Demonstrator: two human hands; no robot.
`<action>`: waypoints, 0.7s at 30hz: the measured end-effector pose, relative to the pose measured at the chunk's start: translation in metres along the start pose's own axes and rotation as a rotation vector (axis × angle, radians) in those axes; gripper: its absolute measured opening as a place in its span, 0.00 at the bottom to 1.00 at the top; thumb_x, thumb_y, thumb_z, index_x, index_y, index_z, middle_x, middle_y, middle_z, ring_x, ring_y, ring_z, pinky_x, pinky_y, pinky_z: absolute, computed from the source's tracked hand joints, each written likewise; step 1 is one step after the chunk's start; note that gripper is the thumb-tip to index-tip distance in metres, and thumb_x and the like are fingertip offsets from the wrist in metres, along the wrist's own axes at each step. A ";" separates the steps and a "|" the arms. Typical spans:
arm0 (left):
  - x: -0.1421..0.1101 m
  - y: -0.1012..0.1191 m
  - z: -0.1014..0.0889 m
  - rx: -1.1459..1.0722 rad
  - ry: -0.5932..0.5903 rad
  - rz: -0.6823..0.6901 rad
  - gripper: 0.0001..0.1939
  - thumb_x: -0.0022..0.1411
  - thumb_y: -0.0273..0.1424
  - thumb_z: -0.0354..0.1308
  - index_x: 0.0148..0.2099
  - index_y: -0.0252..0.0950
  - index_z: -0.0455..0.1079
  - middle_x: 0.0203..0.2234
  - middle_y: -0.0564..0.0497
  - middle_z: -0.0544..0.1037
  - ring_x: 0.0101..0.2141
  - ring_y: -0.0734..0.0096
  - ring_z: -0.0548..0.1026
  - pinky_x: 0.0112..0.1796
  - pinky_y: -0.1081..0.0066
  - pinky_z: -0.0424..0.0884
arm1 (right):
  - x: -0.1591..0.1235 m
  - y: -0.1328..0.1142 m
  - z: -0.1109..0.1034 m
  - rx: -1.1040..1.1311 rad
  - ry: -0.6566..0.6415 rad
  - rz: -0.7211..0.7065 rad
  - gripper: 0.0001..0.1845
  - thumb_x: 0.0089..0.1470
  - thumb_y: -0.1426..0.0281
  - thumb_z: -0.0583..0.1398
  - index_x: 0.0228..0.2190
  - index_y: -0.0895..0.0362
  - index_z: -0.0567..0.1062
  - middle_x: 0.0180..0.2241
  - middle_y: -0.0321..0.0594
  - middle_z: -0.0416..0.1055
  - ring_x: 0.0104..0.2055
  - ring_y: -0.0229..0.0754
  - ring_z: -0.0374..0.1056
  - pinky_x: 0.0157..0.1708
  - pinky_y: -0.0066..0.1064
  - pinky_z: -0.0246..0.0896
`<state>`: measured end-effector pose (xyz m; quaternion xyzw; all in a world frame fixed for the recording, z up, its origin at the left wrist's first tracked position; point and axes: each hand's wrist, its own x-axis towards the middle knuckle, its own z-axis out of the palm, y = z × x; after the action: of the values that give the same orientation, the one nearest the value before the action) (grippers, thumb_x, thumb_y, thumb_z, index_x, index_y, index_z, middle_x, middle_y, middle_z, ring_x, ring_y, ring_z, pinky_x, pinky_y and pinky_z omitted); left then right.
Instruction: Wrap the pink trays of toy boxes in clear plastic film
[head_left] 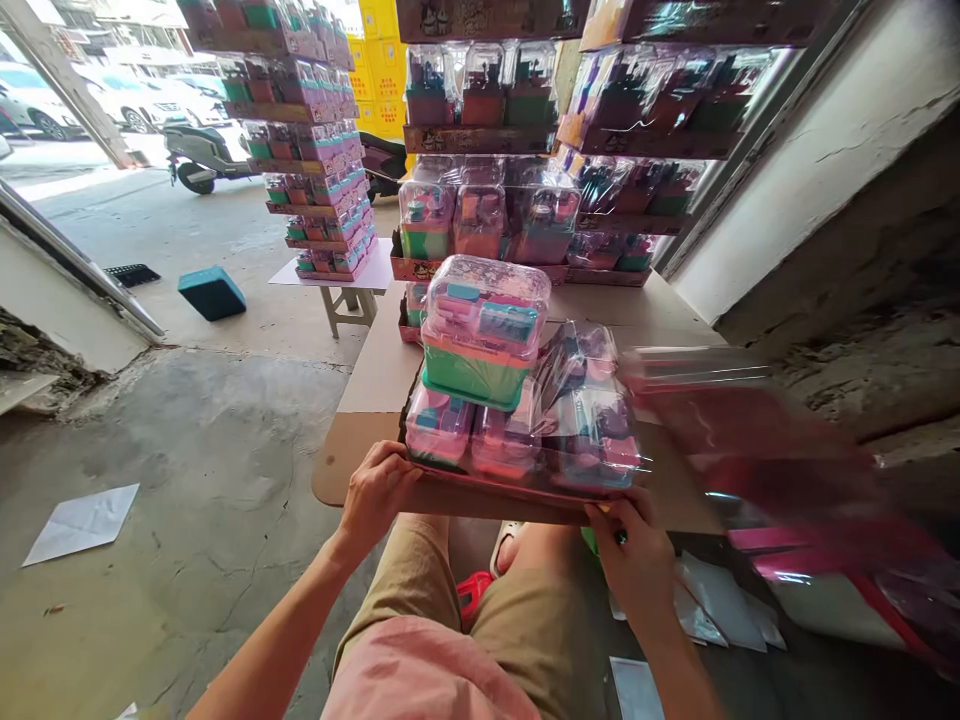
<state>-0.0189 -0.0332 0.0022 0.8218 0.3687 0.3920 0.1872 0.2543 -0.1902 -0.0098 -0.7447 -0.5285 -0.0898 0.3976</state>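
Note:
A shallow display tray (517,483) lies at the front of the cardboard-topped table, filled with several clear-lidded toy boxes (506,440) in pink and teal. On top of them rests one more box (480,370), slightly tilted, with a green base and a transparent lid. My left hand (381,488) is closed on the tray's front left corner. At the front right corner, my right hand (632,535) is closed on the tray's edge, its fingertips partly hidden. Shiny clear wrap covers the boxes on the right side.
Stacked trays of similar boxes (480,95) rise behind the table (375,380). Another stack (315,150) stands on a stool to the left. A motion-blurred pink and red plastic-looking item (787,450) is at right. A teal block (212,293) and white sheet (81,523) lie on the floor.

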 end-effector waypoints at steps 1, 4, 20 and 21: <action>0.000 0.000 0.000 0.003 -0.001 0.005 0.09 0.61 0.29 0.54 0.27 0.37 0.68 0.31 0.52 0.72 0.33 0.72 0.71 0.35 0.74 0.67 | 0.000 0.000 0.000 -0.004 0.002 -0.008 0.19 0.57 0.58 0.53 0.21 0.57 0.66 0.32 0.42 0.64 0.24 0.36 0.62 0.23 0.30 0.59; 0.000 0.001 0.000 0.017 -0.008 0.021 0.09 0.61 0.28 0.54 0.27 0.37 0.67 0.31 0.51 0.72 0.33 0.72 0.71 0.35 0.73 0.67 | 0.001 -0.002 0.000 -0.015 0.014 -0.018 0.19 0.57 0.58 0.53 0.21 0.57 0.66 0.31 0.41 0.64 0.23 0.35 0.61 0.22 0.30 0.58; 0.003 -0.008 0.005 -0.017 -0.014 0.068 0.12 0.62 0.29 0.51 0.26 0.38 0.55 0.27 0.53 0.66 0.30 0.73 0.66 0.31 0.74 0.64 | 0.004 0.007 0.003 -0.028 0.032 -0.139 0.17 0.57 0.59 0.53 0.22 0.55 0.65 0.29 0.39 0.63 0.25 0.37 0.62 0.23 0.30 0.57; 0.003 -0.009 0.006 -0.029 -0.010 0.064 0.12 0.62 0.29 0.51 0.26 0.38 0.54 0.26 0.54 0.65 0.29 0.73 0.65 0.30 0.74 0.63 | 0.005 0.008 0.002 -0.030 0.039 -0.154 0.17 0.58 0.59 0.53 0.22 0.55 0.64 0.28 0.38 0.62 0.24 0.36 0.61 0.22 0.30 0.57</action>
<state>-0.0175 -0.0252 -0.0052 0.8323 0.3357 0.3990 0.1882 0.2625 -0.1857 -0.0122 -0.7059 -0.5749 -0.1421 0.3886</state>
